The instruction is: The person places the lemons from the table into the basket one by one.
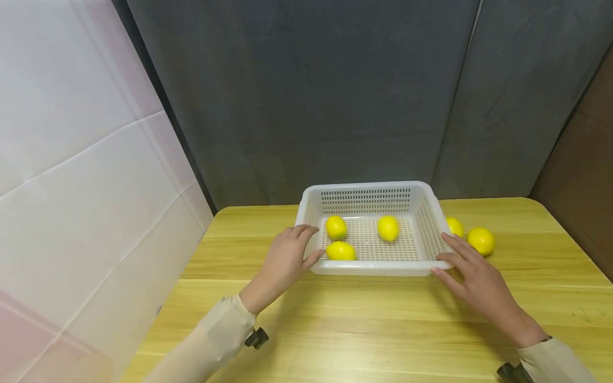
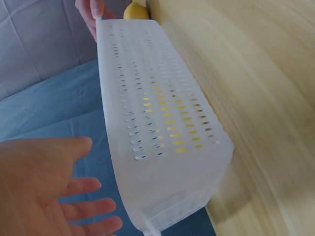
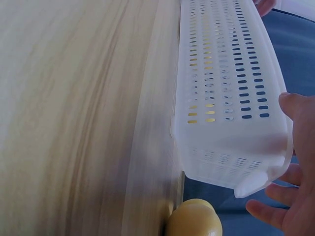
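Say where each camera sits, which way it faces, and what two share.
Head: on the head, facing forward and down at the white basket; left hand, right hand and sleeves show.
Left wrist: worn there, facing the basket's near side; left hand close, right fingers beyond.
Right wrist: worn there, facing that side from the other end; right hand close, left fingers beyond.
Both wrist views share the basket, table and an outside lemon.

The person before me has a cream-sleeved left arm (image 1: 210, 335) and a cream-sleeved right arm (image 1: 555, 364) stretched forward, the bare left hand (image 1: 287, 254) relaxed, thumb apart from gently bent fingers, the bare right hand (image 1: 481, 282) angled inward, fingers extended
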Tool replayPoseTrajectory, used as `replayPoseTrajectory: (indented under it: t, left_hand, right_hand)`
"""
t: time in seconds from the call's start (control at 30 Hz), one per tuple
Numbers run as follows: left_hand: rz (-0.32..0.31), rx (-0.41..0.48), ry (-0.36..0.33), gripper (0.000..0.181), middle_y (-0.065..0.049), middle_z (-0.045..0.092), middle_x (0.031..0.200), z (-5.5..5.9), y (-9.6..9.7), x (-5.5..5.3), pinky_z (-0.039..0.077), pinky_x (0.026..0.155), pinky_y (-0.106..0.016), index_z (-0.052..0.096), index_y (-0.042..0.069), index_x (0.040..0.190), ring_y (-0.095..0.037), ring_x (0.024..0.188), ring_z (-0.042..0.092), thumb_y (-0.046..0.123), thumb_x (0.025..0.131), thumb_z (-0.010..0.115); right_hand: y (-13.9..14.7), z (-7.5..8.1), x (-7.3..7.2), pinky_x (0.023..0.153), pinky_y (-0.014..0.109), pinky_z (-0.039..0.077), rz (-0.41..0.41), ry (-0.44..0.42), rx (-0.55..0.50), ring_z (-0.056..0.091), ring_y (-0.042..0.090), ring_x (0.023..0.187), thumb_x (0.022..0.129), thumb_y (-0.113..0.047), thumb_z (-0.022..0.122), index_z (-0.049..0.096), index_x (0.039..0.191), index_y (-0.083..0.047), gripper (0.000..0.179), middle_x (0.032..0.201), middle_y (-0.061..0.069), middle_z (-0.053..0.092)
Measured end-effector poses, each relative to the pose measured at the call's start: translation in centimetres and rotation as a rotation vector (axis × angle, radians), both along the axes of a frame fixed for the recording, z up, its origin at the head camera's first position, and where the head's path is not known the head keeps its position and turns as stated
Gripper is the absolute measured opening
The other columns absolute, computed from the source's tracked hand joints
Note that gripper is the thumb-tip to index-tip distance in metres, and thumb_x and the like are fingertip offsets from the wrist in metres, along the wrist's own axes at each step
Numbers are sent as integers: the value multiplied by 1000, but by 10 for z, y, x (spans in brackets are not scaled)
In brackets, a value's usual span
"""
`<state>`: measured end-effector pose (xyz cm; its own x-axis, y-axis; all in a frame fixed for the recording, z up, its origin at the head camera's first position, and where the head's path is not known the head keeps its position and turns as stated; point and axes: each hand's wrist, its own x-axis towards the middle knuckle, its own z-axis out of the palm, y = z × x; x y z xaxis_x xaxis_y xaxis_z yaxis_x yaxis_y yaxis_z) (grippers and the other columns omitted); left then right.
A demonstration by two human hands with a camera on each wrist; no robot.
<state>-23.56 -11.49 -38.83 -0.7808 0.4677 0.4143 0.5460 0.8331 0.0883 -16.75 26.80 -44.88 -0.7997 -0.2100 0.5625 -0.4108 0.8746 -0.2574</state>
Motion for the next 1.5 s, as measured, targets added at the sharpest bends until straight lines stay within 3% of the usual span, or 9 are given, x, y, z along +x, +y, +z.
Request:
replayPoseTrajectory:
  t: [0.63, 0.87, 1.13, 1.5]
  left_hand:
    - [66, 2, 59, 47, -9, 71, 114, -17, -9, 15, 56, 85, -44, 69, 10, 115, -29, 100, 66, 46, 85, 74]
    - [68, 19, 58, 42, -7, 74, 108, -19, -12, 18, 57, 80, -42, 72, 11, 107, -26, 97, 67, 45, 83, 76]
    - [64, 11, 100, 36, -3, 74, 89, -20, -12, 21, 57, 75, -38, 73, 10, 90, -23, 91, 67, 44, 81, 77]
    - [78, 6, 118, 35, -2, 72, 86, -22, -11, 22, 58, 72, -36, 73, 11, 88, -22, 92, 68, 45, 82, 77]
  right_hand:
    - [1, -1, 0, 91, 61, 50, 0, 7, -4, 43, 34, 140, 84, -28, 77, 70, 106, -16, 25, 151, 12, 49]
    - [1, -1, 0, 91, 61, 50, -4, 2, 0, 43, 34, 140, 84, -28, 77, 70, 106, -16, 25, 151, 12, 49]
    - [1, -2, -1, 91, 61, 50, 0, 2, -4, 43, 35, 140, 84, -28, 77, 70, 105, -16, 25, 150, 13, 49]
    - [1, -2, -2, 90, 61, 50, -1, -3, -13, 43, 35, 140, 84, -27, 78, 70, 106, -16, 25, 151, 13, 49]
